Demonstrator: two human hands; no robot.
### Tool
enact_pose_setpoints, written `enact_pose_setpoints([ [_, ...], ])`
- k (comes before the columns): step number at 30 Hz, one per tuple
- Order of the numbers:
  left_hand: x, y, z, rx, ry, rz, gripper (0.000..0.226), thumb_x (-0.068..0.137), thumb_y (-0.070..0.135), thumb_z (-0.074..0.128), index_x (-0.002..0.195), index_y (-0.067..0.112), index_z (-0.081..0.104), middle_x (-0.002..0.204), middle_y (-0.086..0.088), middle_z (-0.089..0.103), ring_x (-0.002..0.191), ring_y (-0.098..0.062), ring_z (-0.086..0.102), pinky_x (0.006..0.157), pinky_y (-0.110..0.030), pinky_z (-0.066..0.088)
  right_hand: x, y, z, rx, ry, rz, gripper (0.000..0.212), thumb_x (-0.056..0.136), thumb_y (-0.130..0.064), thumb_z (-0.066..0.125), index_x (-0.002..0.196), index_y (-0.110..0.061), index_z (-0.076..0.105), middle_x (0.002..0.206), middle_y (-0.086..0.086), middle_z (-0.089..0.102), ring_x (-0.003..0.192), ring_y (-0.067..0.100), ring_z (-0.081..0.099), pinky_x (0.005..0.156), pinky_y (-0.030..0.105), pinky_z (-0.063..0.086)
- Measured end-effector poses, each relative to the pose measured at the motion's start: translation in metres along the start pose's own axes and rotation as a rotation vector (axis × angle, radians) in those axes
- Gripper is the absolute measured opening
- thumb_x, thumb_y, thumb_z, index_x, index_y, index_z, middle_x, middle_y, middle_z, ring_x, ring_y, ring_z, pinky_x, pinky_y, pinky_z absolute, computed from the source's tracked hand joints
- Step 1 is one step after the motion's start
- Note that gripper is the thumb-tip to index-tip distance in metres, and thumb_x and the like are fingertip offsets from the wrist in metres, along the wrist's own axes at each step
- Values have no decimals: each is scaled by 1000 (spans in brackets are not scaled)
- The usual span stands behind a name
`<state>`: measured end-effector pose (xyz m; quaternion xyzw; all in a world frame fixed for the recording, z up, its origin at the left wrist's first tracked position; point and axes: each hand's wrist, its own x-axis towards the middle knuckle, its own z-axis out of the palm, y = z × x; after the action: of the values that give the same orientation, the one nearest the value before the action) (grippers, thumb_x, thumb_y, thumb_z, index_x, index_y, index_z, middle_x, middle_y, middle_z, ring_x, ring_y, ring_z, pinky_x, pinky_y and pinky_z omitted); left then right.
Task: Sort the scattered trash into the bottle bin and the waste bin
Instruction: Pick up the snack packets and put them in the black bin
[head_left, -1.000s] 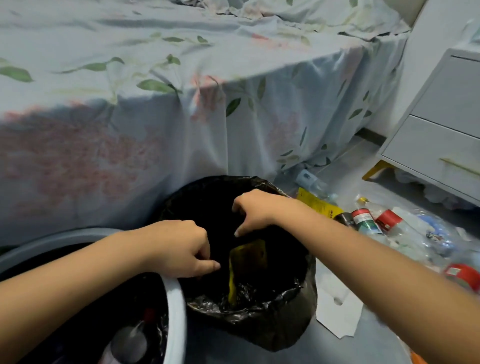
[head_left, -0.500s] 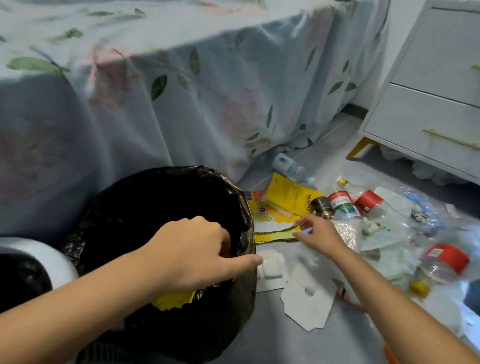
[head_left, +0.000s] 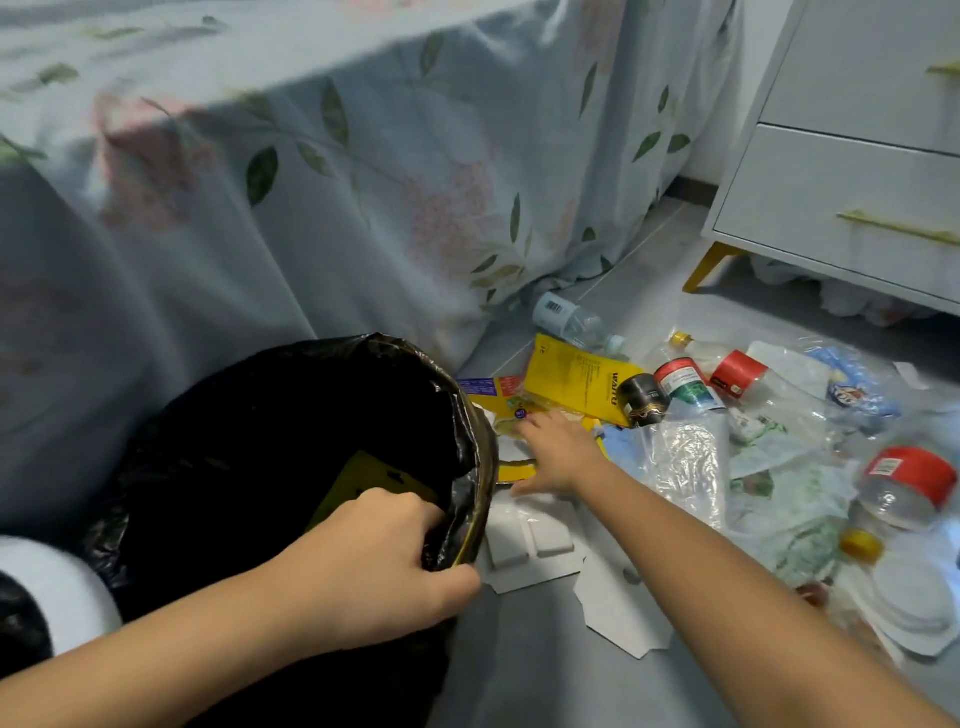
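Note:
A waste bin lined with a black bag (head_left: 291, 415) stands on the floor at lower left, with a yellow wrapper (head_left: 363, 478) inside it. My left hand (head_left: 379, 566) grips the bag's right rim. My right hand (head_left: 558, 452) reaches flat over yellow wrappers (head_left: 576, 384) and torn yellow packaging just right of the bin, fingers spread and touching them. Plastic bottles (head_left: 571, 317) with red labels (head_left: 737, 374) and clear plastic film (head_left: 685, 457) lie scattered to the right. A white bin rim (head_left: 57, 597) shows at the far left edge.
A bed with a leaf-patterned sheet (head_left: 337, 182) hangs down behind the bin. A white drawer unit (head_left: 841, 197) on yellow legs stands at the right. White cardboard pieces (head_left: 618, 608) and blister packs (head_left: 524, 535) lie on the grey floor near my right arm.
My right hand left the black bag's opening and moved right and down onto the yellow wrappers on the floor. My left hand shifted along the rim to its right side.

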<state>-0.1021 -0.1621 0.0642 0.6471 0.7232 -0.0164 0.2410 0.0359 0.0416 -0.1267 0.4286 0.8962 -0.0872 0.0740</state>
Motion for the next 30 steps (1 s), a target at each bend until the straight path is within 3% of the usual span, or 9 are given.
enact_pose_setpoints([
  [4,4,-2,-3,-37,-56,13,31,75,48,60,68,18,59,56,4,54,52,-8,52,58,-29,50,5,1,16,-49,-69,-37,92,70,-72,59,141,-20,34,145,8,39,131,29,37,106,42,37],
  [8,4,-4,0,-37,-43,25,31,73,49,59,65,19,57,52,4,52,52,-8,52,58,-29,50,3,-2,24,-125,-59,-41,73,84,-65,48,135,-13,38,140,14,43,123,32,45,94,44,46],
  [12,3,-7,2,-55,-25,37,37,70,54,58,66,17,58,52,4,53,53,-9,54,59,-30,50,-2,-12,20,-224,-42,-42,42,96,-31,46,130,-8,36,132,21,50,112,35,55,77,39,49],
  [14,3,-9,2,-49,-20,46,41,69,56,57,69,15,59,55,3,55,58,-12,58,61,-32,51,-7,-10,17,-219,-7,-6,42,92,-10,50,131,-9,34,124,16,57,107,33,60,76,38,48],
  [17,4,-9,1,-55,-23,57,43,72,56,57,74,13,61,60,1,59,64,-14,61,63,-33,52,-15,2,12,-99,34,80,38,93,-13,46,130,-21,44,121,11,61,110,32,58,80,35,45],
  [20,4,-8,1,-59,-22,60,42,74,55,59,75,13,62,57,2,56,59,-13,58,60,-30,51,-29,12,9,133,175,122,31,92,-24,52,120,-35,60,121,4,65,109,30,59,82,34,46],
  [26,5,-10,-7,-45,-155,54,60,71,72,59,68,13,58,56,6,54,52,-9,52,51,-22,43,-73,15,-28,380,529,256,20,85,-17,59,103,-19,68,86,14,70,81,38,63,64,37,45],
  [28,4,-9,-16,41,-136,96,66,70,78,53,61,12,52,54,3,47,50,-13,46,48,-26,37,-90,14,-54,528,691,297,10,88,-20,61,92,-13,67,71,8,64,67,31,58,57,34,41],
  [30,4,-9,-31,100,-28,156,67,74,78,49,56,13,46,50,1,41,47,-15,42,47,-28,31,-108,12,-87,637,805,365,19,91,-25,62,76,-14,59,62,0,54,59,20,50,51,29,33],
])
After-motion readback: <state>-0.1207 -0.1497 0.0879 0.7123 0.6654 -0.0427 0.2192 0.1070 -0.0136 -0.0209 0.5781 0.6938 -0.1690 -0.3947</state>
